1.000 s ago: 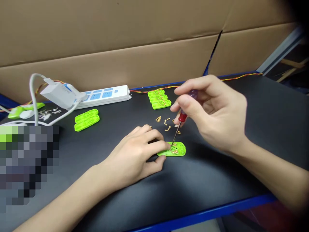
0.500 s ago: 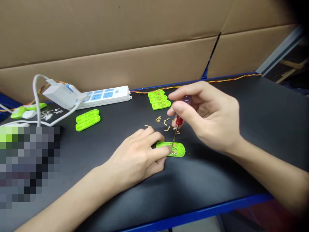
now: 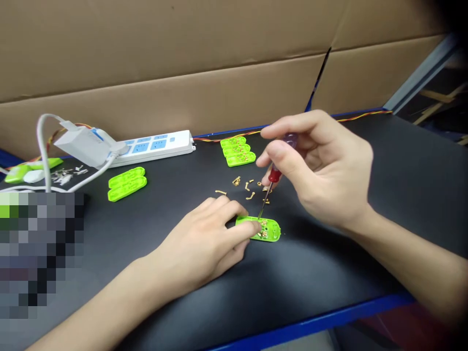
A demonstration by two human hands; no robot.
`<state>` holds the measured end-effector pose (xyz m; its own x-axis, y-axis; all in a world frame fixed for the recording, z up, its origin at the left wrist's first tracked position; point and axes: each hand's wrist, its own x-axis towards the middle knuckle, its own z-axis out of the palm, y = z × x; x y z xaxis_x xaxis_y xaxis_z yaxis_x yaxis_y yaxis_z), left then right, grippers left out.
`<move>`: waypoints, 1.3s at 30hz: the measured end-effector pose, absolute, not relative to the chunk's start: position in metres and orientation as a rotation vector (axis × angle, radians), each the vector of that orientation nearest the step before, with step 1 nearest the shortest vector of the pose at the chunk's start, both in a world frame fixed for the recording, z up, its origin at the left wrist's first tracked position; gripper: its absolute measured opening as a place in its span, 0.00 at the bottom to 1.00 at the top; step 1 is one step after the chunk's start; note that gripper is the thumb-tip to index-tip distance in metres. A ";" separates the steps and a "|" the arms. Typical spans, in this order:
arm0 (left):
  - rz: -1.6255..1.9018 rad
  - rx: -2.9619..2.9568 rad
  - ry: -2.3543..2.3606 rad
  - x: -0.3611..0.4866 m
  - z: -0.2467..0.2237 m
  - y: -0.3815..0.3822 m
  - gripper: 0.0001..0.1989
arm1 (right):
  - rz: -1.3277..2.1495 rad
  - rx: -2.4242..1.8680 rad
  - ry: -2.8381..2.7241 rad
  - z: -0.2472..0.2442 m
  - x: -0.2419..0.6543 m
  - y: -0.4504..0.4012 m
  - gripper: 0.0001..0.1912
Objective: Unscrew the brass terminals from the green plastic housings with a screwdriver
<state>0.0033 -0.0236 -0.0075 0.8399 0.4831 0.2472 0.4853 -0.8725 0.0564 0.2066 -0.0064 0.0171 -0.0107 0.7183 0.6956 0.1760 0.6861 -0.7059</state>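
Green casing [image 3: 272,231]: where?

On the desk [image 3: 292,287], open side up. Left hand [image 3: 214,231] bent over its left end, index fingertip on top; whether it pinches, can't tell.

And the right hand [image 3: 321,180]?

Closed on the screwdriver [image 3: 273,175], shaft slanting down to the casing. Contact at the tip unclear.

Just changed?

Tip sits nearer the far rim, just beside the index fingertip. My reading: the work has shifted slightly towards that edge.

Against half a second ago?

Screwdriver leans further over; right hand further right, a little higher. Loose gold pieces [image 3: 250,196] lie beyond the casing, much as they were.
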 end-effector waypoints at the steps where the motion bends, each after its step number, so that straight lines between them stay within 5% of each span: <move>1: -0.364 -2.994 -0.783 0.003 -0.007 -0.025 0.11 | 0.490 -0.754 -1.550 0.017 0.207 -0.006 0.05; 7: -0.268 -2.896 -0.597 0.003 0.001 -0.028 0.18 | 0.447 -0.764 -1.515 0.016 0.209 -0.002 0.05; 39: -0.557 -2.946 -0.888 -0.008 0.011 -0.011 0.12 | 0.573 -0.935 -1.231 -0.001 0.237 0.046 0.12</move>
<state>-0.0081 -0.0113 0.0110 0.7752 0.5327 0.3396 0.5378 -0.8385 0.0876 0.2372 0.0458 -0.0008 0.2692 0.8031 0.5315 0.1098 0.5227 -0.8454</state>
